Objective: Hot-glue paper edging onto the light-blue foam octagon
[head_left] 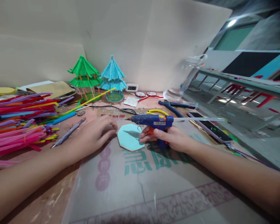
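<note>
My right hand (170, 138) grips a blue hot glue gun (154, 121) by its handle, nozzle pointing left, a clear glue stick sticking out of its back to the right. Just below the nozzle lies a light blue octagonal piece (130, 137) flat on the table. My left hand (95, 133) rests palm down beside the octagon's left edge, fingers curled on the table, holding nothing that I can see.
A heap of coloured pipe cleaners (18, 121) fills the left. A green pagoda model (84, 77) and a blue one (113, 79) stand at the back. Blue pliers (172, 107), a phone (208, 126), a clear jar (185, 79) and a pen (68, 132) lie around.
</note>
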`<state>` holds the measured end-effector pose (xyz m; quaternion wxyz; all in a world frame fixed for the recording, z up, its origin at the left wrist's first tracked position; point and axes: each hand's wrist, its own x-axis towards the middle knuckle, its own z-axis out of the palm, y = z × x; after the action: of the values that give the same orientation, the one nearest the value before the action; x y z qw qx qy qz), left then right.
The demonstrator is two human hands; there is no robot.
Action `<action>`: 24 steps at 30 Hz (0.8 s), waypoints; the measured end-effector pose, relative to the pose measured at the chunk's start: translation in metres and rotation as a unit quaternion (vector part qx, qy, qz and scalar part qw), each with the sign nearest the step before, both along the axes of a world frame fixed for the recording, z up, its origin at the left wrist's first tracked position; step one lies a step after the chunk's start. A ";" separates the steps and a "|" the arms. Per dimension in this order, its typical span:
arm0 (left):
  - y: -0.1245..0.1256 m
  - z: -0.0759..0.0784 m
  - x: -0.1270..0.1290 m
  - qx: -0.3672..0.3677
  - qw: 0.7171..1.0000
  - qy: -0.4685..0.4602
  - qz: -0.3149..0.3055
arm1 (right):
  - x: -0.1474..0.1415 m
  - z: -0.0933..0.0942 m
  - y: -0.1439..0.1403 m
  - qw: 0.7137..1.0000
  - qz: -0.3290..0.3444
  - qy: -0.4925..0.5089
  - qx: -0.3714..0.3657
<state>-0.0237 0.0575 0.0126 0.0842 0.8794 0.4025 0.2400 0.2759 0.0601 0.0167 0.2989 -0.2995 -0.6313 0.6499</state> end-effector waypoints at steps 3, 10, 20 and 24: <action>-0.008 -0.003 0.006 -0.015 0.997 -0.005 -0.073 | 0.001 -0.001 0.001 1.000 0.001 0.000 0.004; -0.013 -0.001 0.006 -0.021 0.993 0.031 -0.111 | -0.003 0.000 0.003 0.999 0.010 0.000 0.040; -0.027 0.008 0.018 -0.005 0.997 0.052 -0.060 | -0.003 0.002 0.001 0.996 -0.011 -0.041 0.074; -0.025 0.005 0.017 0.036 0.995 0.046 -0.081 | 0.003 0.012 -0.002 0.991 -0.021 -0.079 0.106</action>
<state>-0.0070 0.0325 0.0180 0.0531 0.9216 0.3245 0.2060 0.2792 0.0579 0.0287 0.2917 -0.3299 -0.7120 0.5469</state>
